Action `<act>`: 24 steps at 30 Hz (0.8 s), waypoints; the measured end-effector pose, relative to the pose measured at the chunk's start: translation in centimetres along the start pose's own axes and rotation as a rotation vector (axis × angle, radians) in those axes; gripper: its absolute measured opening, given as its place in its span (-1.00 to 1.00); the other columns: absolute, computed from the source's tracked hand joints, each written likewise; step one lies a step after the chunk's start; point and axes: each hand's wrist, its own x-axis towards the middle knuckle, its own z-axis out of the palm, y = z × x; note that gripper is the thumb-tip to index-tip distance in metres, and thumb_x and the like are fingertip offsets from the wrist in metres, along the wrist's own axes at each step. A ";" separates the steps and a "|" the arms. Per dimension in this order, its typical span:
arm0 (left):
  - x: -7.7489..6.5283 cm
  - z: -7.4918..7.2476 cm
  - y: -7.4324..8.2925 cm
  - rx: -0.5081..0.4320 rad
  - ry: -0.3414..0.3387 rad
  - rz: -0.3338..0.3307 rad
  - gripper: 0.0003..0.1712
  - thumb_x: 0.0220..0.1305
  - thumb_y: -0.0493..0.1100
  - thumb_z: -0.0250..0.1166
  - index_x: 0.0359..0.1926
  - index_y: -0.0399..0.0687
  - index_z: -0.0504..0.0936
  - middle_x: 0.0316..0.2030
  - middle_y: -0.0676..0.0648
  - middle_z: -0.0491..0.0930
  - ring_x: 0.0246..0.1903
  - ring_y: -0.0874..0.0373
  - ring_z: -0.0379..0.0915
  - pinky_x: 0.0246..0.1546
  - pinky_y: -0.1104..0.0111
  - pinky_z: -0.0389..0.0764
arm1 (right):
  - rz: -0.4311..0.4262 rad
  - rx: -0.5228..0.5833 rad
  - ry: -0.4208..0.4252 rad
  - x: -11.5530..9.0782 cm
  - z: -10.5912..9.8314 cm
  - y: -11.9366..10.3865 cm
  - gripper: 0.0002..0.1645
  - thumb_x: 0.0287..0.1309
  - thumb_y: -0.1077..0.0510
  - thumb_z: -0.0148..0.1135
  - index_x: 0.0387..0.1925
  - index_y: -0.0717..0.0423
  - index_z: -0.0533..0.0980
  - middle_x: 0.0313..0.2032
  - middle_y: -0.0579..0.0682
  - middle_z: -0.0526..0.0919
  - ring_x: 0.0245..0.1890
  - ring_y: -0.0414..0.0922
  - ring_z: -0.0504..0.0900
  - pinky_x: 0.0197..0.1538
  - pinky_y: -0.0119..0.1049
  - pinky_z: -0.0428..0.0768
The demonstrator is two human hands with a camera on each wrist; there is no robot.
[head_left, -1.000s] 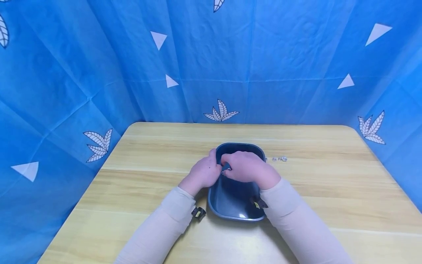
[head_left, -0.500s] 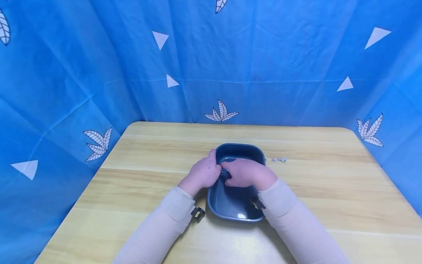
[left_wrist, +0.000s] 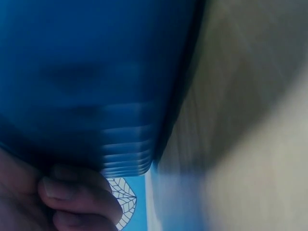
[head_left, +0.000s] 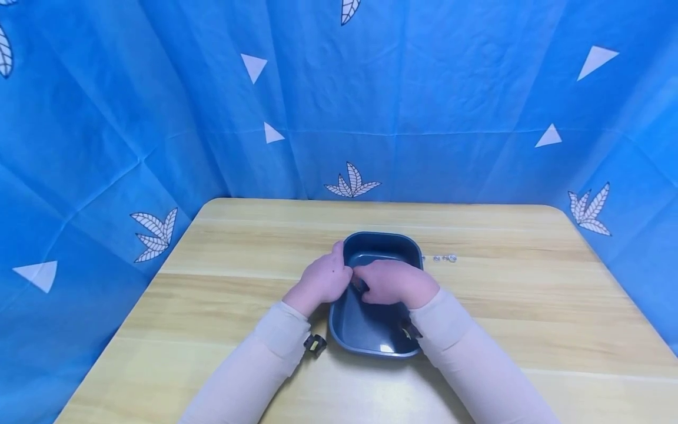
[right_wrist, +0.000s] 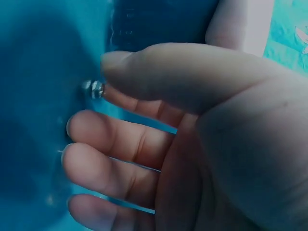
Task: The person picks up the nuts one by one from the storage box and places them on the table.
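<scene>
A deep dark blue tray (head_left: 373,330) sits on the wooden table. My left hand (head_left: 323,280) grips its left side wall, and the left wrist view shows curled fingertips (left_wrist: 72,192) against the outside of the wall. Inside the tray is my right hand (head_left: 394,282), reaching toward that same left wall. In the right wrist view a small shiny metal nut (right_wrist: 97,90) lies right at the index fingertip, close to the blue surface. The thumb and index finger stand apart in the head view, and the other fingers are loosely bent.
Several small silver nuts (head_left: 452,258) lie in a row on the wooden table (head_left: 508,282), just right of the tray. A blue curtain (head_left: 445,100) with white leaf prints hangs behind the table and along its sides.
My right hand has shifted slightly toward the near end of the tray. A silver glint visible by its fingertips a second ago is hidden in the head view. The left hand keeps its grip.
</scene>
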 end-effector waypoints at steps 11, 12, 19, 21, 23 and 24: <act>-0.2 -0.1 0.0 0.007 -0.011 0.011 -0.20 0.50 -0.08 0.00 0.56 -0.34 -0.09 -0.55 -0.08 0.47 -0.56 0.05 0.47 -0.51 0.22 0.47 | 0.010 -0.029 0.015 -0.2 0.2 0.1 -0.75 0.16 0.29 0.27 -0.18 -0.09 0.54 -0.33 -0.19 0.58 -0.34 -0.17 0.51 -0.21 -0.27 0.49; -0.2 -0.1 0.0 0.008 -0.011 0.010 -0.21 0.50 -0.08 -0.01 0.56 -0.33 -0.09 -0.55 -0.08 0.47 -0.56 0.05 0.46 -0.51 0.22 0.47 | 0.007 -0.033 0.015 -0.2 0.2 0.1 -0.76 0.16 0.29 0.27 -0.19 -0.09 0.54 -0.34 -0.19 0.58 -0.34 -0.17 0.51 -0.21 -0.27 0.49; -0.2 -0.1 0.0 0.024 -0.007 0.013 -0.22 0.50 -0.09 0.00 0.55 -0.34 -0.06 -0.57 -0.09 0.47 -0.53 0.04 0.48 -0.49 0.22 0.47 | -0.015 -0.072 0.006 -0.1 0.4 0.4 -0.78 0.15 0.30 0.25 -0.37 -0.13 0.51 -0.47 -0.20 0.52 -0.42 -0.17 0.49 -0.26 -0.28 0.48; -0.2 -0.2 0.0 0.033 -0.007 0.012 -0.22 0.49 -0.09 0.00 0.55 -0.34 -0.06 -0.57 -0.09 0.47 -0.52 0.04 0.48 -0.48 0.22 0.47 | -0.004 -0.072 0.002 -0.1 0.5 0.5 -0.77 0.15 0.30 0.24 -0.40 -0.15 0.50 -0.49 -0.20 0.52 -0.43 -0.17 0.49 -0.27 -0.29 0.48; -0.2 -0.2 0.1 0.034 -0.007 0.010 -0.21 0.49 -0.08 0.00 0.55 -0.34 -0.06 -0.57 -0.08 0.46 -0.51 0.04 0.48 -0.47 0.22 0.47 | 0.005 -0.066 0.002 -0.1 0.5 0.6 -0.75 0.14 0.31 0.25 -0.43 -0.15 0.49 -0.51 -0.20 0.52 -0.45 -0.17 0.48 -0.29 -0.28 0.47; -0.2 -0.2 0.1 0.033 -0.007 0.009 -0.21 0.49 -0.08 0.00 0.55 -0.34 -0.06 -0.57 -0.08 0.46 -0.50 0.04 0.48 -0.46 0.21 0.47 | 0.013 -0.063 0.001 -0.2 0.5 0.7 -0.74 0.13 0.31 0.26 -0.44 -0.16 0.49 -0.52 -0.19 0.52 -0.46 -0.17 0.48 -0.30 -0.29 0.47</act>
